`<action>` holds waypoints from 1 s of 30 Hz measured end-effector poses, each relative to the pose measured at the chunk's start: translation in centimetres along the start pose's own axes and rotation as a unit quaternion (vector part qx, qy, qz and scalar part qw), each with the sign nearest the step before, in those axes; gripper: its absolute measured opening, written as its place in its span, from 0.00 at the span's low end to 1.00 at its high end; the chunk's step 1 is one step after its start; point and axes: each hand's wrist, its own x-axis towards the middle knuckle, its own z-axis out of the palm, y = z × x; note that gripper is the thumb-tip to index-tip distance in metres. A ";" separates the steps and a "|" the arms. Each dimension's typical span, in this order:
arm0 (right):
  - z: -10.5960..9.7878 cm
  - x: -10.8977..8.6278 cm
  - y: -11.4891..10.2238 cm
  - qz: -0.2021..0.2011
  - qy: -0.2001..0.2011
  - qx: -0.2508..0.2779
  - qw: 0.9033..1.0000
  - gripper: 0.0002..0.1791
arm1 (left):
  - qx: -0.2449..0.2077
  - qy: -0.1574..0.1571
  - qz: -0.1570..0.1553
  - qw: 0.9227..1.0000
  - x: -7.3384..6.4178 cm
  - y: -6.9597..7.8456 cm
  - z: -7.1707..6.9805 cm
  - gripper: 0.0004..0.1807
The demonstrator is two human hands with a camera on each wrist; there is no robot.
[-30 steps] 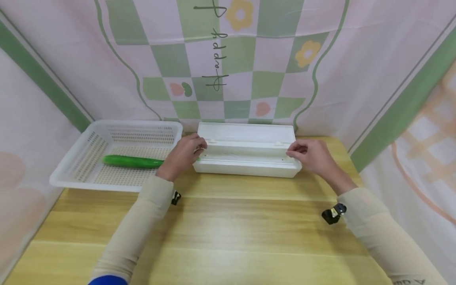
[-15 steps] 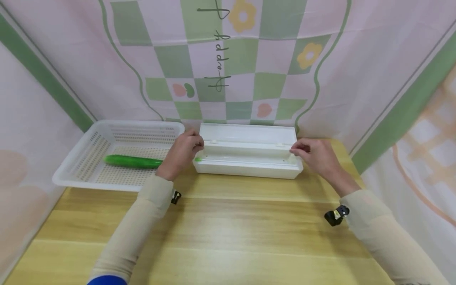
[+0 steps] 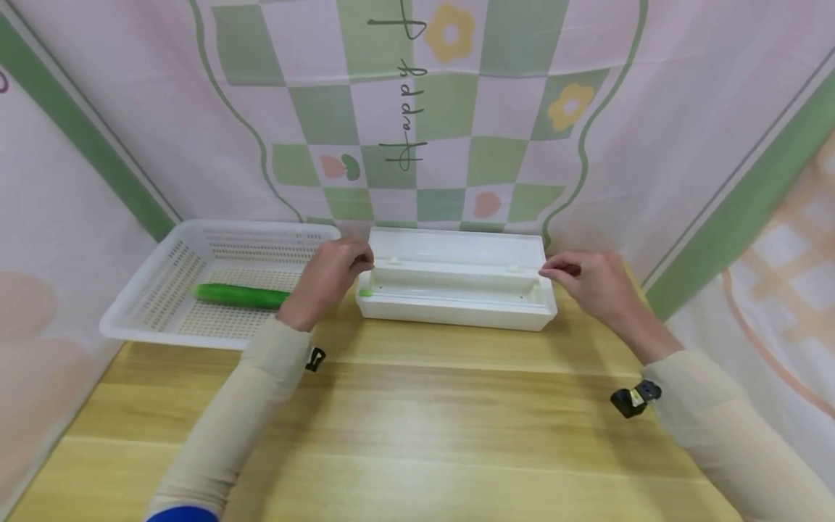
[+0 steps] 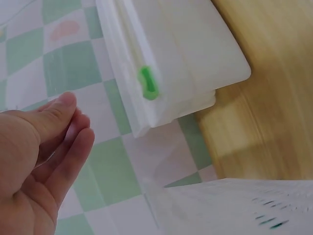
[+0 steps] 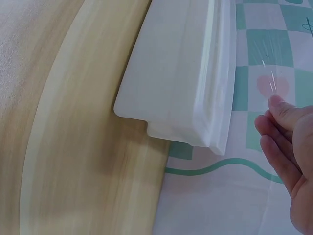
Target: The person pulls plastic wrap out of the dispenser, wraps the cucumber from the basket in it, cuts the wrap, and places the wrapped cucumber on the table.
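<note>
A long white cling film dispenser (image 3: 450,313) stands on the table with its lid raised at the back. At its left end sits a small green slider (image 4: 148,84). My left hand (image 3: 330,272) is at the box's left end, thumb and fingertips pinched together. At the right end, my right hand (image 3: 590,283) pinches an edge of clear cling film (image 5: 268,63), whose glints show in the right wrist view. The film between the hands hardly shows in the head view. A green cucumber (image 3: 235,295) lies left of my left hand, its right end hidden behind my wrist.
The cucumber lies in a white perforated plastic basket (image 3: 124,312) on the left. The wooden table (image 3: 417,420) ends at a printed checkered cloth (image 3: 450,109) hanging behind the box and basket.
Both hands have lifted a little from the box ends, and the right hand has moved outward to the right. The green slider at the left end now shows from behind the left fingers.
</note>
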 end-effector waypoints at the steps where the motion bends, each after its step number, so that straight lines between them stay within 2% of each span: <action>1: -0.1 0.0 -0.1 -0.004 0.001 0.001 1.000 0.02 | -0.003 -0.002 -0.001 1.000 -0.1 0.1 -0.1 0.02; 10: -1.3 0.2 -0.4 -0.047 0.029 -0.002 0.998 0.03 | -0.008 -0.004 0.002 1.000 -0.5 1.0 -1.6 0.04; 19: -2.6 0.9 -1.2 -0.059 0.040 0.001 0.997 0.04 | -0.008 0.012 0.009 1.000 -0.6 1.8 -3.4 0.04; 30: -4.4 1.3 -2.0 -0.094 0.066 -0.028 0.993 0.06 | -0.077 -0.004 -0.019 0.997 -0.9 2.9 -5.2 0.04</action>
